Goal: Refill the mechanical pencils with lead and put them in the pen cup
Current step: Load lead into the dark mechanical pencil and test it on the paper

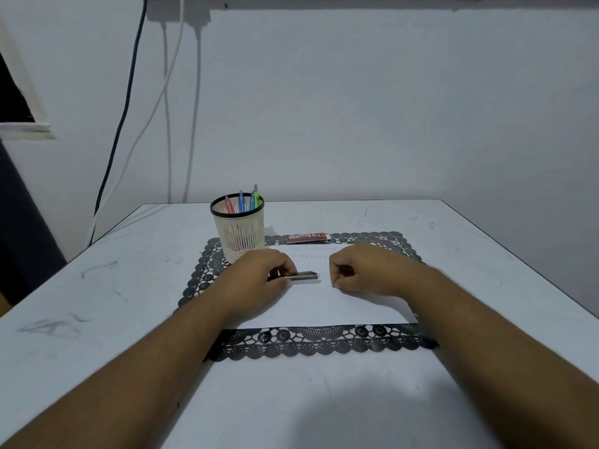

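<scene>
- Both forearms reach in from the near edge of the pale surface (97, 286) and end over a white sheet of paper (324, 306) laid on a black lace mat (324, 343).
- Left hand (259, 280) has its grip curled round the near-left end of a dark mechanical pencil (306, 275), which lies flat across the paper, pointing right.
- Right hand (359, 270) sits just right of the pencil's free end, apart from it, fingertips drawn together as if pinching; whether a lead or a cap is between them is too small to tell.
- Pen cup (238, 231), a cream mesh holder with a black rim, stands at the far-left corner of the mat, just beyond the left hand, and already holds a red, a blue and a green pencil.
- Red lead case (308, 237) lies at the far edge of the mat, right of the cup.
- Judging by this, most of the job looks done: three pencils are stowed, and the dark one seems mid-refill and not yet in the cup.
</scene>
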`<state>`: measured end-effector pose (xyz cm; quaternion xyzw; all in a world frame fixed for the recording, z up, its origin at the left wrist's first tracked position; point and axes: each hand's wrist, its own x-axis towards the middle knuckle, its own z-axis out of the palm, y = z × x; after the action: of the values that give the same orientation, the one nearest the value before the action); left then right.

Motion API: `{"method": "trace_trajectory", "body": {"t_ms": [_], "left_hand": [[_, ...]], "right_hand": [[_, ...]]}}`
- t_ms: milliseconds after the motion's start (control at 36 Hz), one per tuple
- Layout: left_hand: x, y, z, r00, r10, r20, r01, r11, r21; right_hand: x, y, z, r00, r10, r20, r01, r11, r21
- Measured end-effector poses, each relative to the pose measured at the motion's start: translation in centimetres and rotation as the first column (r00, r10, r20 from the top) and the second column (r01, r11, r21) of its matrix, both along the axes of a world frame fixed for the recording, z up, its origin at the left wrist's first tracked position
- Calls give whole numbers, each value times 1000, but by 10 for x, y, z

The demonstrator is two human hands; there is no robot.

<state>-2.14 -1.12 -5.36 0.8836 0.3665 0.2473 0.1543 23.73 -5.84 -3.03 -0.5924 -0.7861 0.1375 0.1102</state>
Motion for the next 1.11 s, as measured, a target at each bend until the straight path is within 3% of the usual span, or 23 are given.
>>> {"method": "trace_trajectory", "body": {"t_ms": [333,528,750,917,1111], "left_hand": [[2,2,-2,997,-72,-24,73,997,13],[2,6,-6,995,-92,-41,93,995,23],[3,5,-7,995,-92,-27,92,996,3],[7,4,-8,997,-72,-7,72,997,-26],[10,3,-8,1000,-5,-7,5,1000,-16]], "right_hand": [[-15,15,-6,922,-95,-374,142,985,98],[-36,23,-17,944,-43,-326,59,997,39],[-19,18,-18,826,-106,-553,117,993,-16],[-4,17,-18,761,-143,-633,177,984,-11],[2,15,-16,764,-175,-621,226,974,3]]}}
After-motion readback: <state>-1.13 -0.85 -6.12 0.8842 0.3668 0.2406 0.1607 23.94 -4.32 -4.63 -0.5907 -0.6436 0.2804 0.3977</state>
